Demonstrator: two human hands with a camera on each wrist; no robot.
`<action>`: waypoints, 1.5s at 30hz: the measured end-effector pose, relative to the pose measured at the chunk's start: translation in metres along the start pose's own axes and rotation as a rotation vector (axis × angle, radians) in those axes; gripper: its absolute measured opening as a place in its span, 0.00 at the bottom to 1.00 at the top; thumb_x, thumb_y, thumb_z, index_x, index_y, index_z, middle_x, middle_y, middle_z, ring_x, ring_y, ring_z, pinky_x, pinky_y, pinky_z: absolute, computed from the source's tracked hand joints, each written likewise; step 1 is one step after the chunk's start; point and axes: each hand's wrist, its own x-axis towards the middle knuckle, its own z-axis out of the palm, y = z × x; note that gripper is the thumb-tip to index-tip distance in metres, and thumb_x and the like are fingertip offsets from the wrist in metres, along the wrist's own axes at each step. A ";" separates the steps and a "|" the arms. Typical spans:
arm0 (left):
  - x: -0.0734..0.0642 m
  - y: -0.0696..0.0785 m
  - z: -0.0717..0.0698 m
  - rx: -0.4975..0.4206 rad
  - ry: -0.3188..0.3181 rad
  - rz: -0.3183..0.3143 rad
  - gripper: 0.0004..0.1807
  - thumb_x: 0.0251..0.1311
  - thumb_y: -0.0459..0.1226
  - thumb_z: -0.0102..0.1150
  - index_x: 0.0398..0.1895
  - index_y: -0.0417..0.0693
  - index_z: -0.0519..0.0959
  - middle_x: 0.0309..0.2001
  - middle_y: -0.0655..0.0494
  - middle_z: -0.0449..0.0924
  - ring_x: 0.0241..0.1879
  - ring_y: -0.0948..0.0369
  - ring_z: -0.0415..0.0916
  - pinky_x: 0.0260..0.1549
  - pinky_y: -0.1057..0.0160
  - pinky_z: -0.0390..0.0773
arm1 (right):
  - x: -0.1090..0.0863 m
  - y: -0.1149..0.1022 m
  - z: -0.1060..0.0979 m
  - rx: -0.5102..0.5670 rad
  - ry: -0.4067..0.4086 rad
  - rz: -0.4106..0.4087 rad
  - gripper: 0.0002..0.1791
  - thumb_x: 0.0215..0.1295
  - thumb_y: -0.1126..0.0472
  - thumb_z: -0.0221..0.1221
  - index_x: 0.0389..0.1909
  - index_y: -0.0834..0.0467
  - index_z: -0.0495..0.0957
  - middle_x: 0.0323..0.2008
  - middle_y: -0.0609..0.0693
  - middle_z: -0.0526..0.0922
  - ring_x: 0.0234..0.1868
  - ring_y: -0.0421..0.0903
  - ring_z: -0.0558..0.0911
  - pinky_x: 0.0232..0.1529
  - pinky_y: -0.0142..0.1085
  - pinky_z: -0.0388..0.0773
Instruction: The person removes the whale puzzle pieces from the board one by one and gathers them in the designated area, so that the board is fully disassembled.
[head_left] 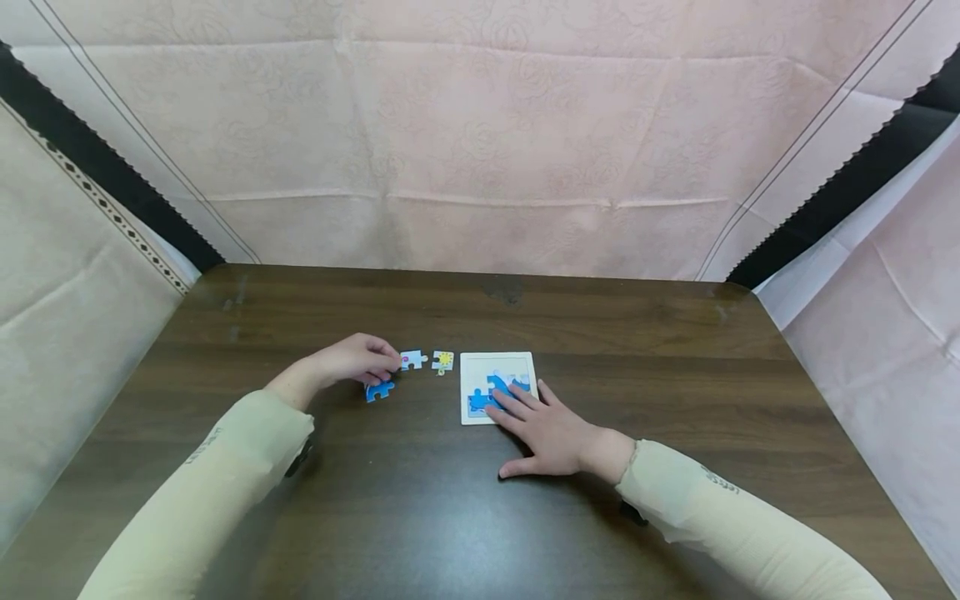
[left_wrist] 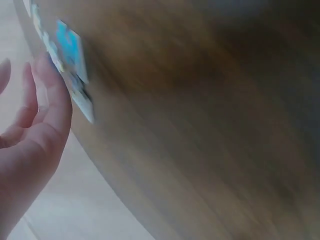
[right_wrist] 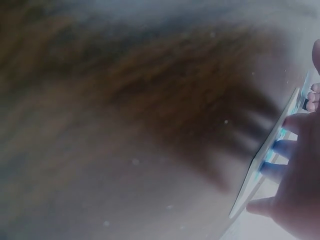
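Note:
My left hand [head_left: 360, 360] is beside the loose jigsaw pieces, its fingers slightly bent and touching the edge of a light-blue piece [head_left: 412, 360]. Below those fingers lies a darker blue piece [head_left: 379, 391], partly covered by the hand. A piece with a yellow sun [head_left: 444, 361] sits farther right. In the left wrist view, gaps show between the fingers [left_wrist: 62, 100], and nothing is clearly pinched. With fingers spread, my right hand [head_left: 553, 437] rests on the lower right of a white puzzle tray [head_left: 480, 361], over several blue pieces [head_left: 478, 401] fitted in it.
The brown wooden table [head_left: 420, 517] extends around the puzzle. A pale patterned cloth [head_left: 480, 150] hangs behind its far edge, with more cloth on both sides. Dark bands [head_left: 105, 158] run along the cloth's corners.

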 end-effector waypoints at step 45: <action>0.058 0.067 0.081 -0.047 -0.040 0.050 0.17 0.64 0.41 0.53 0.51 0.40 0.76 0.45 0.47 0.80 0.39 0.59 0.79 0.47 0.64 0.80 | -0.029 0.022 0.005 0.053 -0.008 0.047 0.47 0.58 0.28 0.47 0.72 0.49 0.52 0.74 0.50 0.50 0.74 0.52 0.49 0.68 0.64 0.41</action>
